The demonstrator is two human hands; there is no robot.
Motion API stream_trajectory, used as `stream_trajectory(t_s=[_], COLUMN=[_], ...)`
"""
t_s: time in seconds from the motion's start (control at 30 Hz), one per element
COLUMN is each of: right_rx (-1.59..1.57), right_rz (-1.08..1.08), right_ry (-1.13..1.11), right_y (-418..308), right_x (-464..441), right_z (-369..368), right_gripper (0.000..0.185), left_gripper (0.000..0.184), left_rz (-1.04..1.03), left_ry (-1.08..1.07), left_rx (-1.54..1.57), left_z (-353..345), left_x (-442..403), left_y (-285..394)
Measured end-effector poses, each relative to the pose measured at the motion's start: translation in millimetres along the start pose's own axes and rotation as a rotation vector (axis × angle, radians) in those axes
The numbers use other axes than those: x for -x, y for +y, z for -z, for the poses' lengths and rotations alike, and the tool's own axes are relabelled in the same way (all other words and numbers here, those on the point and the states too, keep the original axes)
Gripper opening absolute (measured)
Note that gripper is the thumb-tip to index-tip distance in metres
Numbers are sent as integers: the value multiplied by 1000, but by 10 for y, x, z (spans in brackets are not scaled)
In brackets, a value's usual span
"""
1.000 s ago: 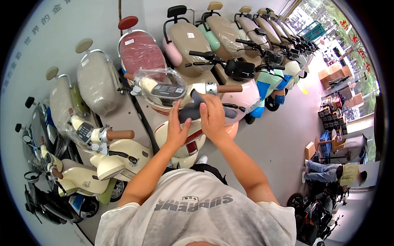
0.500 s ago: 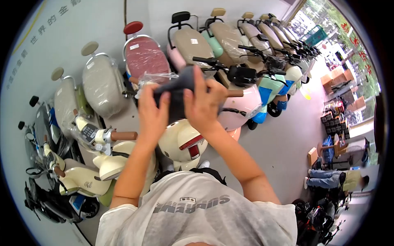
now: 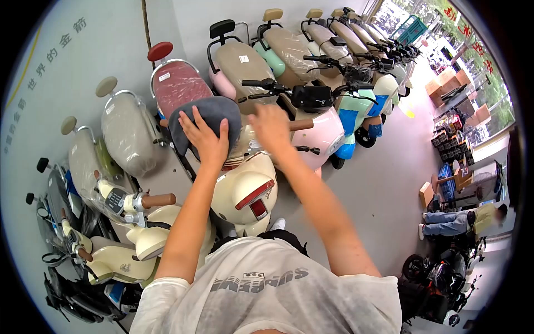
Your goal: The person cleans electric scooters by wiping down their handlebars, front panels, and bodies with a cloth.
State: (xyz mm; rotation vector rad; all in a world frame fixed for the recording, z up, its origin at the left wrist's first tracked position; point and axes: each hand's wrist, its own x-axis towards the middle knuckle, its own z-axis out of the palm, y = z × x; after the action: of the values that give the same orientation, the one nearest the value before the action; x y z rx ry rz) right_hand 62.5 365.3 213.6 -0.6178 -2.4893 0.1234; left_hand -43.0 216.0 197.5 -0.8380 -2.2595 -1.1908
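Note:
A dark grey cloth (image 3: 225,114) lies spread over the front of a cream scooter (image 3: 245,192), hiding its display and left handlebar. My left hand (image 3: 207,139) rests flat on the cloth with the fingers spread. To the right of the cloth, my right hand (image 3: 270,125) is apart from it and blurred by motion, near the brown handlebar grip (image 3: 301,124). Its fingers are smeared, and nothing can be made out in them.
A red seat (image 3: 181,86) stands behind the cloth. Several scooters line the wall, with a black-handlebar one (image 3: 308,97) at right. Another cream scooter's brown grip (image 3: 158,200) juts out at left. A person (image 3: 461,221) stands at far right near cardboard boxes (image 3: 445,83).
The bunched cloth, held in both hands before, is now spread over the scooter's handlebar area. My left hand has flattened on it, and my right hand has come off it.

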Motion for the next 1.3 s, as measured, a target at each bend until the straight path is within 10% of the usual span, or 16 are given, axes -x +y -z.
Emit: stream_trajectory(t_s=[0.2, 0.53, 0.8, 1.03, 1.13, 1.3], right_rx=[322, 287, 333, 312, 337, 305], right_rz=[-94, -116, -85, -65, -22, -73], right_ry=[-350, -182, -163, -96, -14, -94], right_y=[880, 883, 853, 900, 914, 883], right_x=[-31, 38, 57, 88, 89, 75], right_z=[67, -9, 1, -62, -85, -42], right_gripper=[52, 58, 52, 50, 47, 51], left_gripper=[76, 56, 50, 88, 136, 136], left_rz=[48, -18, 620, 1057, 1433, 1557], left_ry=[151, 321, 293, 260, 382, 462], left_rx=[-76, 48, 679, 194, 360, 1078], left_z=[-238, -220, -601, -735, -383, -93], left_x=[-174, -236, -103, -5, -141, -309], left_y=[-82, -347, -1586, -1873, -1130, -828])
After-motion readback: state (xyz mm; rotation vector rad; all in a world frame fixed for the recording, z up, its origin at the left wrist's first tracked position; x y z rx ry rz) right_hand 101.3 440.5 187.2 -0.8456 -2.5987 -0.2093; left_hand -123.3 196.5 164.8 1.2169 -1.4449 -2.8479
